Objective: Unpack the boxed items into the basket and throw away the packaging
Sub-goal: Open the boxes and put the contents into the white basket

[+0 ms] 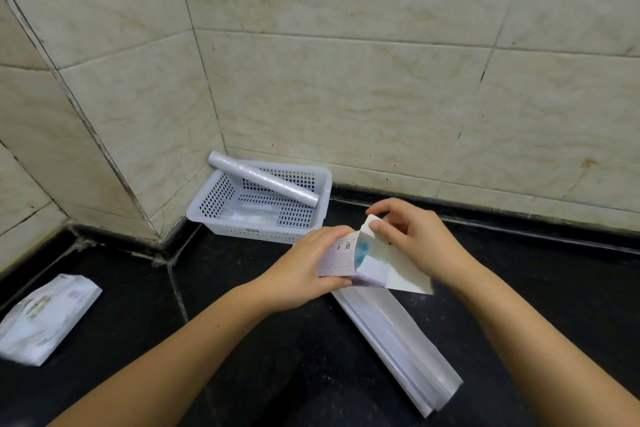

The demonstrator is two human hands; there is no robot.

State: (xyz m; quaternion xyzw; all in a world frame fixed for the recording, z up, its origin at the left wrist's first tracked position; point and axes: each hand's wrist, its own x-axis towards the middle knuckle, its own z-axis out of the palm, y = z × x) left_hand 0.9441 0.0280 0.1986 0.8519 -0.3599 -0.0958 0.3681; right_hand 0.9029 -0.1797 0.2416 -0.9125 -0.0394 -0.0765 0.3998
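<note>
A small white carton (337,258) is held above the black counter, its end flap pulled open so something blue and white shows inside. My left hand (304,270) grips the carton's body from the left. My right hand (412,236) pinches the open flap (408,274) at its top edge. Behind them, a white perforated basket (207,199) sits in the tiled corner with a clear plastic-wrap roll (263,179) lying slantwise across it and small packets on its floor. A long flattened white box (398,340) lies on the counter under my right forearm.
A white plastic-wrapped packet (45,319) lies at the left on the black counter (242,340). Beige tiled walls (346,62) close off the back and left, meeting in a corner behind the basket.
</note>
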